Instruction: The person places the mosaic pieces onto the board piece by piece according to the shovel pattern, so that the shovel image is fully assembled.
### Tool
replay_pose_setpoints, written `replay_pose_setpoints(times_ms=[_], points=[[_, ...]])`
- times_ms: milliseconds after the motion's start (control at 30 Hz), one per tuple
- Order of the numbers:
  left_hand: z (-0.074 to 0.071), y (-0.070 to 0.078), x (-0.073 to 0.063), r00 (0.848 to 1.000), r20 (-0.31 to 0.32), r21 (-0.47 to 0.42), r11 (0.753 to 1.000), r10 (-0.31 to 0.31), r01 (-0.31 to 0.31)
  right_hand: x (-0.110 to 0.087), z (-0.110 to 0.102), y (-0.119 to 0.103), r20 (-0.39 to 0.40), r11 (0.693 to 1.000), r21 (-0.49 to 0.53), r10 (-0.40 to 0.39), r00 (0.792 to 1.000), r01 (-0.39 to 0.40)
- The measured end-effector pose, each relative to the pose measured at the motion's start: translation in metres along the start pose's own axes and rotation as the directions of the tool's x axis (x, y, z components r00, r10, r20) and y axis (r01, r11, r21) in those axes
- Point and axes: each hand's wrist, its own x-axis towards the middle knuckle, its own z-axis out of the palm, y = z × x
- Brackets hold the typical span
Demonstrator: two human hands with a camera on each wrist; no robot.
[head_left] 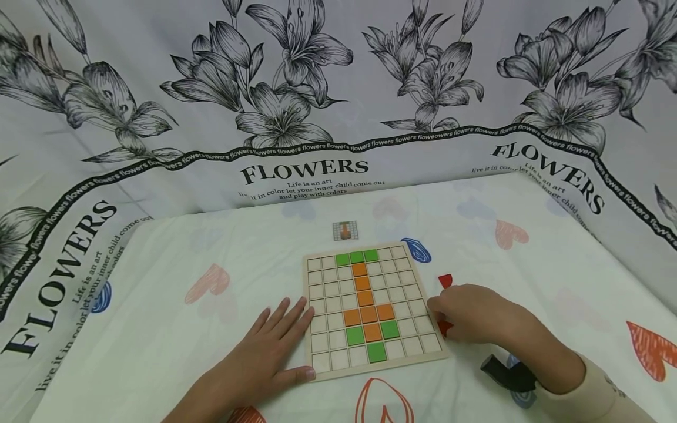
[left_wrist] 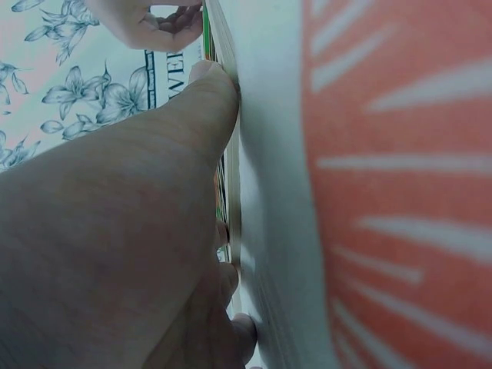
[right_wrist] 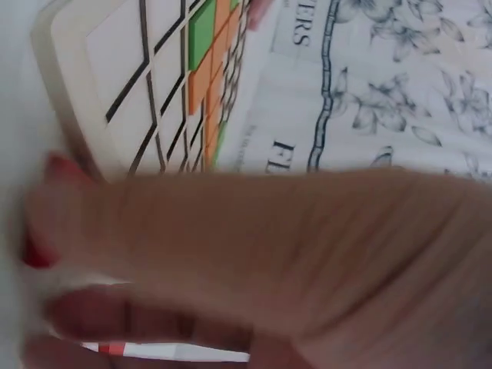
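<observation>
A pale wooden grid board (head_left: 338, 374) lies in front of me, with green tiles (head_left: 376, 352) and orange tiles (head_left: 365, 298) set in its middle columns. My left hand (head_left: 267, 352) lies with spread, straight fingers along the board's left edge, its thumb at the near corner. Beside the right edge, my right hand (head_left: 471, 314) is lowered to the cloth with bent fingers. Red patches (head_left: 445, 281) show around it. In the blurred right wrist view, the thumb (right_wrist: 61, 219) overlaps red; I cannot tell whether it pinches anything.
Beyond the board lies a small picture card (head_left: 345, 230). A black object (head_left: 508, 374) sits by my right forearm. White cloth (head_left: 158, 346) printed with hearts covers the surface, and a flower-printed curtain (head_left: 317, 88) hangs behind.
</observation>
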Motion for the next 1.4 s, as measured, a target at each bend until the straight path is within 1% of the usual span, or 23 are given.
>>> replay_pose_setpoints(times_ms=[133,200,233,300,400,533,633,700,767,867,933,1000,1100,1200,1400], points=[[0.001,0.000,0.000,1.000,-0.002,-0.012,1.000,0.003,-0.003,0.003,-0.001,0.003,-0.114,0.993,-0.122,-0.011,0.993,-0.003],[0.001,0.000,-0.001,1.000,-0.008,-0.018,1.000,0.007,-0.008,0.004,-0.002,0.005,-0.152,0.988,-0.152,-0.001,0.988,-0.022],[0.001,-0.001,-0.001,1.000,-0.009,-0.018,1.000,0.009,-0.009,0.004,-0.002,0.005,-0.152,0.988,-0.153,0.000,0.988,-0.024],[0.001,-0.001,-0.001,1.000,-0.012,-0.015,1.000,0.013,-0.013,0.004,-0.002,0.005,-0.127,0.993,-0.113,0.003,0.992,-0.017],[0.002,-0.002,0.000,1.000,-0.010,-0.003,1.000,0.009,-0.009,0.005,0.000,0.005,-0.099,0.998,-0.058,-0.028,0.995,0.023],[0.001,-0.002,0.000,1.000,-0.011,-0.004,1.000,0.006,-0.006,0.006,0.002,0.008,-0.130,0.994,-0.049,-0.105,0.986,0.099],[0.001,-0.001,-0.001,1.000,-0.013,-0.009,1.000,0.009,-0.009,0.008,0.001,0.011,-0.149,0.988,-0.012,-0.151,0.977,0.151],[0.001,-0.001,-0.001,1.000,-0.015,-0.010,1.000,0.010,-0.010,0.009,-0.002,0.013,-0.156,0.988,0.023,-0.147,0.977,0.153],[0.000,0.000,-0.001,1.000,-0.014,-0.008,1.000,0.010,-0.010,0.008,-0.004,0.014,-0.147,0.991,0.039,-0.122,0.982,0.129],[0.000,0.000,-0.001,1.000,-0.020,-0.004,1.000,0.012,-0.012,0.006,-0.007,0.014,-0.095,0.998,0.037,-0.050,0.994,0.054],[0.000,-0.001,-0.001,1.000,-0.025,0.001,1.000,0.015,-0.015,0.005,-0.007,0.014,-0.056,0.999,0.032,-0.015,0.998,0.017],[0.000,-0.001,-0.002,0.999,-0.031,0.005,1.000,0.018,-0.018,0.006,-0.005,0.014,-0.035,1.000,0.031,0.007,0.999,-0.006],[0.000,-0.001,-0.002,0.999,-0.036,0.006,1.000,0.023,-0.023,0.007,-0.004,0.015,-0.028,0.999,0.028,0.025,0.999,-0.024],[0.000,-0.001,-0.002,0.999,-0.039,0.006,1.000,0.025,-0.025,0.008,-0.003,0.014,-0.035,0.999,0.033,0.010,0.999,-0.009],[0.000,-0.001,-0.002,0.999,-0.033,0.006,1.000,0.023,-0.023,0.009,-0.002,0.010,-0.084,0.995,0.052,-0.078,0.993,0.083]])
